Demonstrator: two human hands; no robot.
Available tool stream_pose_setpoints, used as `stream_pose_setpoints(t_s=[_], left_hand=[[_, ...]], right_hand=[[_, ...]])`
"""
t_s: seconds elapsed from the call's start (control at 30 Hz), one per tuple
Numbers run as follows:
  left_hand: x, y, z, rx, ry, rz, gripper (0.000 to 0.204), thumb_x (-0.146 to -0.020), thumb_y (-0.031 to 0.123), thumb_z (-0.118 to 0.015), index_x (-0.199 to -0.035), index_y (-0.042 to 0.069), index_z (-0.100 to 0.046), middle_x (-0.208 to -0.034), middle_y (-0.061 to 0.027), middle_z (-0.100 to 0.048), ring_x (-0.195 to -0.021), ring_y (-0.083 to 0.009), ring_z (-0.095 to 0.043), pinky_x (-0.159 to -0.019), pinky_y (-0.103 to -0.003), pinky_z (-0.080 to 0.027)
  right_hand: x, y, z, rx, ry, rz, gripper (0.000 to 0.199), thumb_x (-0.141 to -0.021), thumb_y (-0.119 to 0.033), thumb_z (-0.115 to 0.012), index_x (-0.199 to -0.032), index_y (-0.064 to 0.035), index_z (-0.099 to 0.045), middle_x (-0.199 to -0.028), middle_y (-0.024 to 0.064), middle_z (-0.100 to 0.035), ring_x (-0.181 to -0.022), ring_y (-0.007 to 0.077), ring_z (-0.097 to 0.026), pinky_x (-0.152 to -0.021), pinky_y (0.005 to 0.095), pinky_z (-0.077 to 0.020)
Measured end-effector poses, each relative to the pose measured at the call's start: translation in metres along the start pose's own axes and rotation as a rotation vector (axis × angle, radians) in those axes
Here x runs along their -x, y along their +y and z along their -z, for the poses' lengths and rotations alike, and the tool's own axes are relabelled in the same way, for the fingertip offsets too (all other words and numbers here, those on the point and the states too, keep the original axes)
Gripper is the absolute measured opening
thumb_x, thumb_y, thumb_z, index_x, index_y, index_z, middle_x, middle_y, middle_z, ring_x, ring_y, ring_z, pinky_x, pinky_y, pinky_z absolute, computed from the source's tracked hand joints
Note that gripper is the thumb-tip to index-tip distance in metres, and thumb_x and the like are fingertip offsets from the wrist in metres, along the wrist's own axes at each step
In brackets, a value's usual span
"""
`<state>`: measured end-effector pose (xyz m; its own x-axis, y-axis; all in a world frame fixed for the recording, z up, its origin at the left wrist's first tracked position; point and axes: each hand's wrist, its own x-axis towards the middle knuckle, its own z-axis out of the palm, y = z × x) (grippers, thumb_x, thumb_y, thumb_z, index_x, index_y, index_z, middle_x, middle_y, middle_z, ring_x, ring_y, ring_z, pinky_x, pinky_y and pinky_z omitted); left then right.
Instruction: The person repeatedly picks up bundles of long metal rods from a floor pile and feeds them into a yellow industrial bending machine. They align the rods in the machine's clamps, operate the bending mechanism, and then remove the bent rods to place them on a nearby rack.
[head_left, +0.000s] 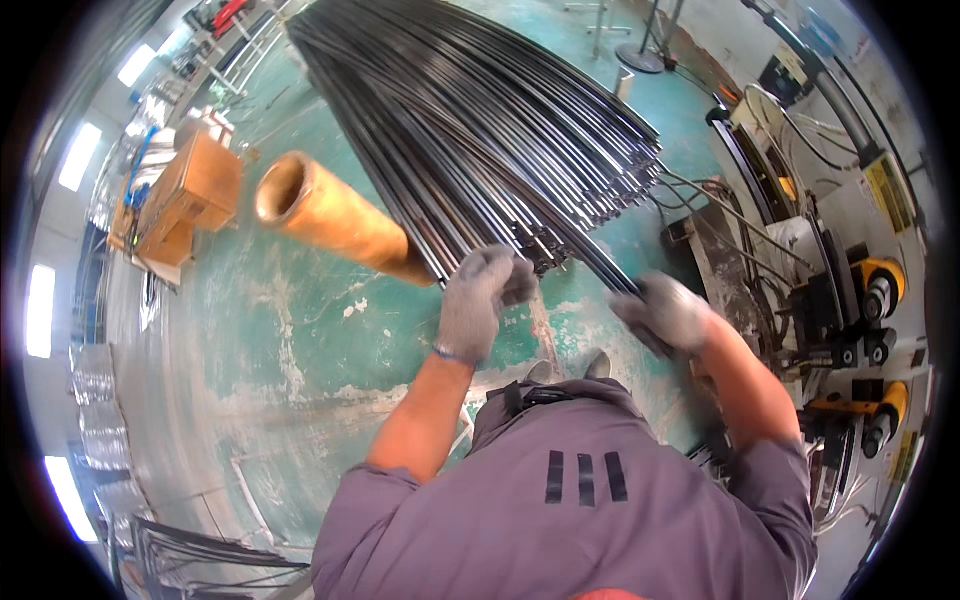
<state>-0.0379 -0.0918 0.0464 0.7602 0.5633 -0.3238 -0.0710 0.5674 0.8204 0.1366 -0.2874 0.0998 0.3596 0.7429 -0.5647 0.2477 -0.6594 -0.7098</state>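
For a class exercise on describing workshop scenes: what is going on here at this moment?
A person in grey knit gloves stands over a big bundle of long, thin dark metal rods that slants across a green painted floor. The left hand grips the rod ends at the bundle's near end; the right hand is closed on a single rod beside it. A tan cardboard tube lies under the bundle.

Black glossy rods [480, 120], grey knitted gloves on left hand [478, 300] and right hand [665, 312], tan cardboard tube [335, 215], worn green floor [300, 330], grey-purple shirt [570, 510] with three black stripes
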Motion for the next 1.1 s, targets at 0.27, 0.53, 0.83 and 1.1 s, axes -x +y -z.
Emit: stream_pose_setpoints(t_s=[0.27,0.53,0.83,1.1], left_hand=[[-0.104,-0.007,-0.049,0.356,0.0,0.144,0.028,-0.1,0.025,-0.05,-0.106,-0.002,-0.054,-0.102,-0.019,-0.063,-0.089,-0.032,-0.063,-0.084,-0.045,-0.054],[-0.076,-0.058,-0.095,-0.071,-0.276,0.201,0.026,-0.097,0.011,-0.039,-0.087,-0.007,-0.055,-0.076,-0.0164,-0.058,-0.073,-0.0279,-0.057,-0.08,-0.038,-0.049],[-0.094,-0.03,-0.211,0.33,-0.366,0.187,0.011,-0.093,0.008,-0.056,-0.101,0.001,-0.056,-0.087,-0.0082,-0.06,-0.082,-0.0192,-0.057,-0.084,-0.037,-0.049],[-0.034,-0.139,-0.35,0.079,-0.645,0.388,0.011,-0.096,0.012,-0.055,-0.104,0.005,-0.058,-0.094,-0.0131,-0.063,-0.097,-0.03,-0.061,-0.1,-0.047,-0.045]], right_hand=[[0.271,0.135,-0.007,0.246,0.379,-0.679,0.026,-0.066,-0.019,-0.079,-0.084,-0.0035,-0.069,-0.073,0.015,-0.065,-0.064,0.0281,-0.062,-0.062,0.0383,-0.0483],[0.307,0.27,-0.101,0.539,1.042,-0.627,0.011,-0.073,-0.012,-0.067,-0.073,-0.0051,-0.059,-0.068,0.0174,-0.059,-0.068,0.0387,-0.059,-0.062,0.0471,-0.0451],[0.416,0.437,-0.154,0.417,1.194,-1.397,0.012,-0.083,-0.008,-0.058,-0.094,-0.0035,-0.06,-0.104,0.0186,-0.062,-0.104,0.0382,-0.057,-0.093,0.0433,-0.0439],[0.234,0.346,-0.069,-2.173,1.58,0.765,0.038,-0.092,-0.014,-0.052,-0.124,0.0063,-0.05,-0.12,0.0223,-0.059,-0.12,0.0343,-0.054,-0.111,0.0521,-0.0354]])
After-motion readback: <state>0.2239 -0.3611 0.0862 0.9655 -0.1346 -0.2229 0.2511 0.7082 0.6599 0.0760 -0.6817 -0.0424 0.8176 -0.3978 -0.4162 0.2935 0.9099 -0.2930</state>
